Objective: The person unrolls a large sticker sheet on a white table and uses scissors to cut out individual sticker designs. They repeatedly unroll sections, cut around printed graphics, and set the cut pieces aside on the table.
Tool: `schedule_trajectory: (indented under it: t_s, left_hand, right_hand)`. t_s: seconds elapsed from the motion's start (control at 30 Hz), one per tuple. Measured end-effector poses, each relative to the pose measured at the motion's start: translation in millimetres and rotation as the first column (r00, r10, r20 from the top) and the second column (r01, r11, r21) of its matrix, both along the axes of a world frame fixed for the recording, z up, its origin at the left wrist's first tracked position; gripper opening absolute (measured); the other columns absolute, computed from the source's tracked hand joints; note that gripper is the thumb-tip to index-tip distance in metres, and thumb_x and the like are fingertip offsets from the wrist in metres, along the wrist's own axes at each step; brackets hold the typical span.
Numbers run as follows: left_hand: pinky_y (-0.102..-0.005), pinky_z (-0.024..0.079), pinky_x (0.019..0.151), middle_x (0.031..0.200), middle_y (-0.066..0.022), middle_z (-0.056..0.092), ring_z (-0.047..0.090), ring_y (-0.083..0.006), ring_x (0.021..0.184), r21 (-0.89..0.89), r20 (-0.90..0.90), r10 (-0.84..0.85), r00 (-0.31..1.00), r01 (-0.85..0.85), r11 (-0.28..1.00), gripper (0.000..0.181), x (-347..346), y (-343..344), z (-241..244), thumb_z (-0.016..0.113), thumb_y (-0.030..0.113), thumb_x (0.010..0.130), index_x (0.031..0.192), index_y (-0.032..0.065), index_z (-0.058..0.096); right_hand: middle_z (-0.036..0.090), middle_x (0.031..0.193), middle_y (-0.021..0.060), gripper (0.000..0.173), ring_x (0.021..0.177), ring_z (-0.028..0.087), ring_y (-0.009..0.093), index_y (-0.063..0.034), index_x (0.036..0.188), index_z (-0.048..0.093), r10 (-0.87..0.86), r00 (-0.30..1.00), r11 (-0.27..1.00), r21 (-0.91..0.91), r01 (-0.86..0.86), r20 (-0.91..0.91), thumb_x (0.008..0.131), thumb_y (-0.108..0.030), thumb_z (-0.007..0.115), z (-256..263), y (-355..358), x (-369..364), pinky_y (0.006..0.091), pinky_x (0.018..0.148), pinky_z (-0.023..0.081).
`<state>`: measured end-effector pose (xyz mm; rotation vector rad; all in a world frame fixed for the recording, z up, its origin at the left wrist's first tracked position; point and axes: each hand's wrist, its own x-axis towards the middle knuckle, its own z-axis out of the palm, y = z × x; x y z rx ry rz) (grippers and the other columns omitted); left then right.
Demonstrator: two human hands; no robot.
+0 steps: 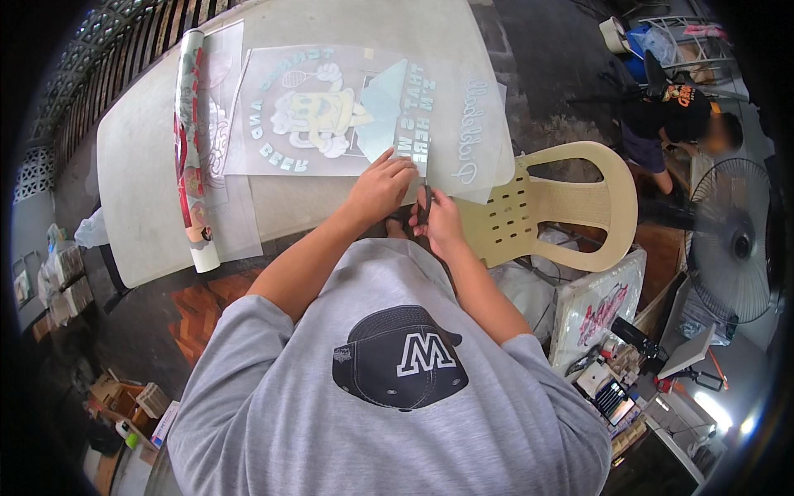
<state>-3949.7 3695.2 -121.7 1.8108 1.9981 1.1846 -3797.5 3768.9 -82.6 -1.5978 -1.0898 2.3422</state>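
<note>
On the table lies a translucent film sheet (304, 111), printed with mirrored lettering and a cartoon beer mug holding a racket. My left hand (383, 186) rests palm down on its near edge, fingers extended over the print. In my right hand (441, 217) is a pair of dark-handled scissors (424, 203), gripped just off the table's near edge. Their blades point away from me into the near edge of the film, between the mug print and a band of script lettering (468, 124). The blade tips are hard to make out.
A printed roll (191, 149) lies across more sheets on the white table (139, 186). At right stand a cream plastic chair (564, 201), partly under the film's corner, and a fan (738, 242). Another person (670, 118) bends over farther right. Wood-patterned flooring (198, 310) shows at left.
</note>
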Motion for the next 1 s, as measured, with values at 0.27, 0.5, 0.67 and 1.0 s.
schedule_trajectory:
  t_s: [0.27, 0.5, 0.67, 1.0]
  left_hand:
    - [-0.0491, 0.045, 0.108, 0.11, -0.0096, 0.068, 0.065, -0.0281, 0.11, 0.018, 0.054, 0.019, 0.998, -0.02, 1.0, 0.023, -0.4, -3.5, 15.4, 0.062, -0.002, 0.083, 0.104, 0.005, 0.064]
    - [-0.0478, 0.047, 0.106, 0.11, -0.0102, 0.068, 0.066, -0.0285, 0.109, 0.048, 0.069, 0.021, 0.997, -0.024, 0.999, 0.021, -0.5, -9.7, 34.8, 0.062, -0.002, 0.083, 0.103, 0.004, 0.064]
    - [-0.0477, 0.048, 0.106, 0.11, -0.011, 0.069, 0.065, -0.0288, 0.11, 0.07, 0.072, 0.036, 0.997, -0.042, 0.997, 0.02, -1.0, -10.0, 35.4, 0.063, -0.002, 0.083, 0.102, 0.0031, 0.063]
    - [-0.0467, 0.048, 0.106, 0.111, -0.0117, 0.068, 0.065, -0.0293, 0.112, 0.101, 0.087, 0.03, 0.996, -0.039, 0.994, 0.028, 0.0, -23.0, 49.3, 0.063, -0.008, 0.079, 0.105, 0.0028, 0.063]
  right_hand:
    - [0.058, 0.076, 0.0024, 0.035, 0.06, 0.059, 0.012, -0.0048, 0.116, 0.057, 0.034, 0.998, 0.999, 0.02, -0.033, -0.057, 0.097, -0.032, 0.065, -13.1, 10.1, -3.4, 0.0253, 0.046, 0.043]
    - [0.06, 0.079, 0.0032, 0.023, 0.062, 0.06, 0.013, -0.0057, 0.117, 0.057, -0.032, 0.997, 0.998, 0.048, 0.035, -0.067, 0.099, -0.019, 0.056, -13.7, 27.6, -23.9, 0.0268, 0.047, 0.044]
    - [0.06, 0.079, 0.0028, 0.026, 0.062, 0.06, 0.013, -0.0067, 0.12, 0.057, 0.015, 1.0, 0.997, 0.076, -0.014, -0.012, 0.098, -0.021, 0.056, -19.0, 33.1, -23.7, 0.0271, 0.047, 0.043]
    - [0.066, 0.084, 0.0055, 0.034, 0.061, 0.059, 0.012, -0.0003, 0.125, 0.053, -0.034, 0.997, 0.991, 0.125, 0.042, -0.069, 0.094, -0.014, 0.057, -25.6, 55.0, -45.8, 0.0256, 0.046, 0.041]
